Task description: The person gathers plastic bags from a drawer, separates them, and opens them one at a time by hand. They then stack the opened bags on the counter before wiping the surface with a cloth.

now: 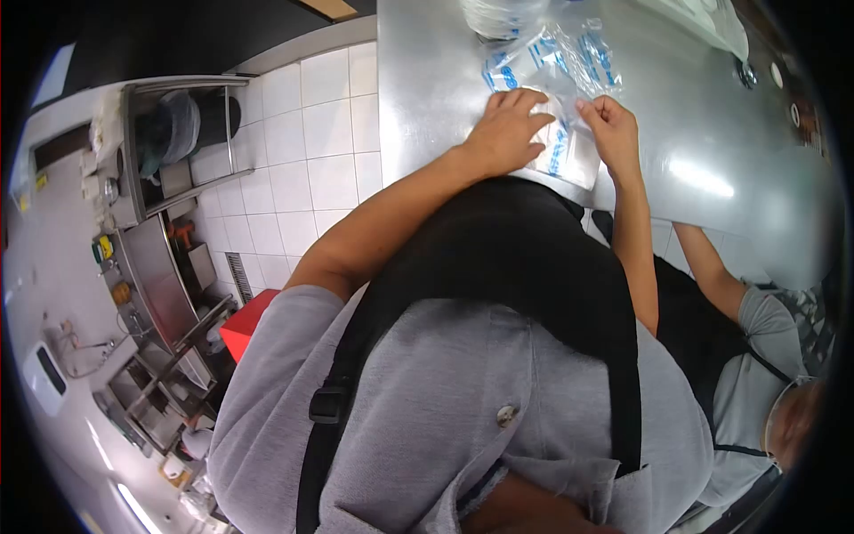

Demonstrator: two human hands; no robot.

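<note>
A clear plastic bag with blue print [558, 147] lies on the steel table, close to its front edge. My left hand [509, 133] rests over the bag's left side, fingers spread and slightly bent. At the bag's upper right, my right hand [612, 129] pinches the clear plastic between thumb and forefinger. Just beyond my hands lie more crumpled clear bags with blue lettering [598, 58]. What is inside the bag under my hands, if anything, I cannot make out.
Behind the bags stands a clear plastic-wrapped bundle [503, 16]. The steel table [427, 98] ends at its left edge above white floor tiles [325, 98]. A co-worker's arm [707, 267] reaches to the table on the right. A red box [247, 322] is at left.
</note>
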